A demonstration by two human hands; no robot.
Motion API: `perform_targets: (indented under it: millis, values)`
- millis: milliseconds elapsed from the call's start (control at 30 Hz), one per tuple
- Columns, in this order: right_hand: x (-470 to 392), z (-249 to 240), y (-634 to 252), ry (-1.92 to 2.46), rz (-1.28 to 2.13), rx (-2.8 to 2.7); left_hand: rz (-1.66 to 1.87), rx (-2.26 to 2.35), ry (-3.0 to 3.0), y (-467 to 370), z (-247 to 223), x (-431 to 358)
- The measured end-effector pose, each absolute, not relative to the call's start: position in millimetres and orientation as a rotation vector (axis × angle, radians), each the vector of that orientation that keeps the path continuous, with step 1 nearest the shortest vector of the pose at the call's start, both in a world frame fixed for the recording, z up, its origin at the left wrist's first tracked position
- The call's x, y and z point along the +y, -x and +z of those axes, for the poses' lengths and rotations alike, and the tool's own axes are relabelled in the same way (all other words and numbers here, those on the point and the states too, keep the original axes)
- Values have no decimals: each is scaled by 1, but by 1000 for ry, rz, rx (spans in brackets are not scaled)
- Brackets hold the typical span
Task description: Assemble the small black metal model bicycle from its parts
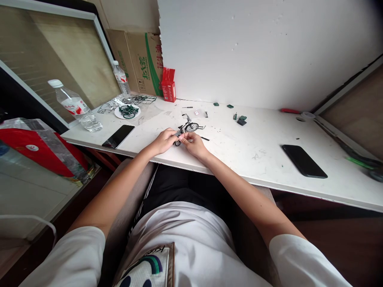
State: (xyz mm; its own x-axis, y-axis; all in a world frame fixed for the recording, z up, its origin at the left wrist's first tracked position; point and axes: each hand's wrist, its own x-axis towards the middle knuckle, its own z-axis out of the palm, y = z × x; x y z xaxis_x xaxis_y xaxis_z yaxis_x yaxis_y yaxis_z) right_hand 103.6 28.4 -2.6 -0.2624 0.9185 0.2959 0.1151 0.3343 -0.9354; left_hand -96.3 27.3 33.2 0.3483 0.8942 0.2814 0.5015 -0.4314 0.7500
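Note:
A small black model bicycle stands on the white table near its front edge, its front wheel and handlebar pointing away to the right. My left hand is closed on its rear part from the left. From the right, my right hand pinches the same rear part, the fingertips of both hands nearly meeting. The rear wheel is partly hidden by my fingers. A thin black rod lies just right of my right hand.
Left on the table are a phone, water bottles and a white plate with green model bicycle parts. Behind stand a red box and a carton. Small green pieces and another phone lie right.

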Motion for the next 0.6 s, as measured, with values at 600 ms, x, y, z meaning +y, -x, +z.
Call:
perform_targets:
  millis: [600]
  values:
    - [34, 0, -111, 970, 1040, -1671, 929, 1144, -1939, 104, 30, 32]
